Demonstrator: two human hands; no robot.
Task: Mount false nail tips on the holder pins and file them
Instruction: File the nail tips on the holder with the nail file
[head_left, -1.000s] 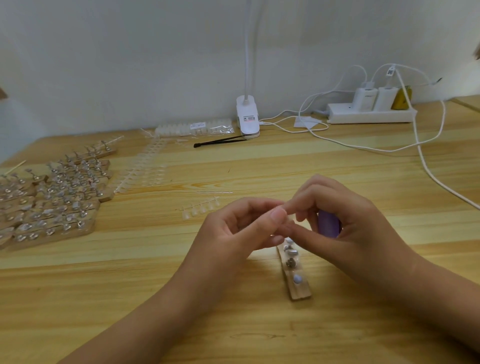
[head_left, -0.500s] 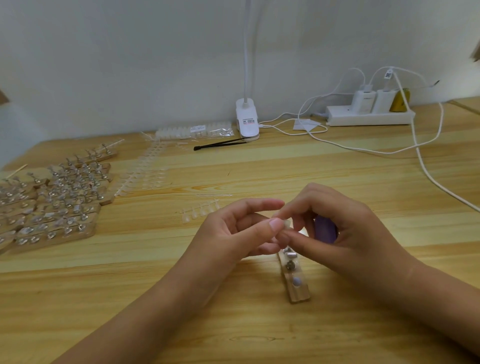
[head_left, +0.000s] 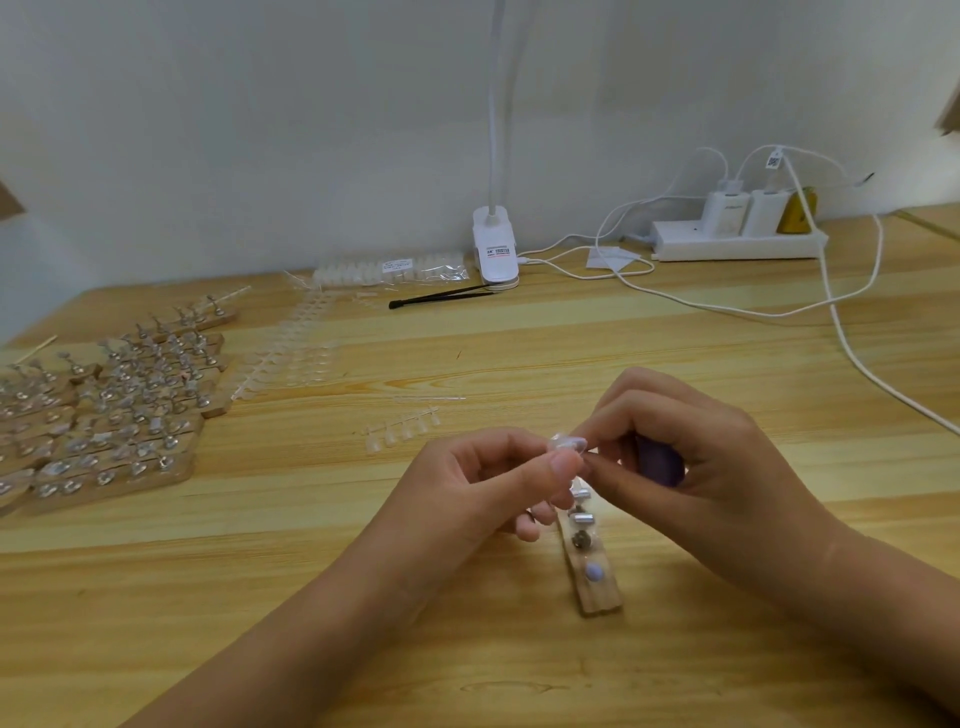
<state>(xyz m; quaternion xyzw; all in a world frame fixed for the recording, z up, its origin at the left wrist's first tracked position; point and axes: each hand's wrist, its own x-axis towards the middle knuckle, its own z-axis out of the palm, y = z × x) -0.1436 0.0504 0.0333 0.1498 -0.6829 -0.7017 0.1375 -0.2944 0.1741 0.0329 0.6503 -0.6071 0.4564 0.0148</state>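
The right hand (head_left: 691, 467) curls over a purple thing (head_left: 660, 461) in mid frame. Only a sliver shows, too little to tell what it is. The tip (head_left: 569, 444) is a clear blur against the thumb of the left hand (head_left: 483, 488), probably pinched there. The far end of the holder (head_left: 592, 564) lies hidden under both hands. At top centre the lamp (head_left: 496, 244) loses its neck past the edge. The racks (head_left: 130, 415) at mid left are cut by the frame, their pins too small to count. A cable (head_left: 857, 364) runs out at the right.

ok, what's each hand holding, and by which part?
Left hand pinches the clear nail tip by its left end. Right hand pinches its other end and grips a purple object in curled fingers, mostly hidden.
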